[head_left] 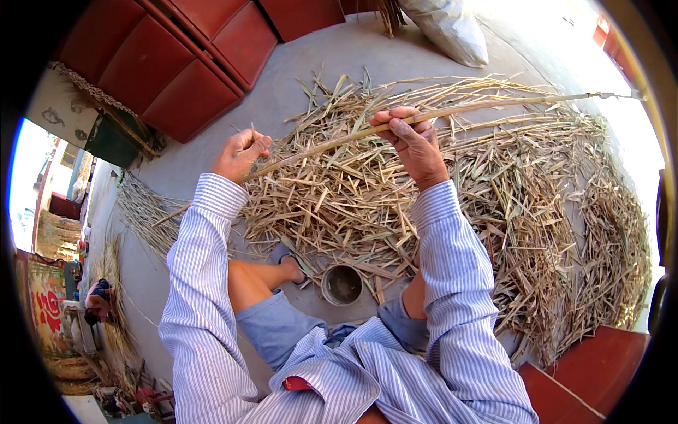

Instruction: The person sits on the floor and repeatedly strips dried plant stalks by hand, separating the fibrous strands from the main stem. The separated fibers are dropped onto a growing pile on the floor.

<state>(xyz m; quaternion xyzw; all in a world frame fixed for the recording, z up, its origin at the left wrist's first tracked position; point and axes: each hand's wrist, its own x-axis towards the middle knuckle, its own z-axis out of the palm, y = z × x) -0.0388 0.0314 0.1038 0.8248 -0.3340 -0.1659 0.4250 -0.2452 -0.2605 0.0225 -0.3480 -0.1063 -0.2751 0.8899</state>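
A long tan reed stalk (325, 147) slants across in front of me, its thin tip at the far right. My right hand (415, 143) grips it, thumb and fingers pressed around the middle. To the left, my left hand (242, 153) is closed with the fingers curled in. A tiny thin bit shows at its fingertips, too small to name. The stalk runs past the left wrist and its lower end shows beyond the sleeve. Below both hands spreads a heap of dry husks and cut leaves (332, 198).
A metal pot (342, 285) stands between my legs. Several whole stalks (487, 90) lie over the heap's far side. Thin bundled stems (148, 212) rest at left. Red cabinets (187, 99) stand at the back left, a white sack (448, 32) at the back. A red panel (600, 367) lies near right.
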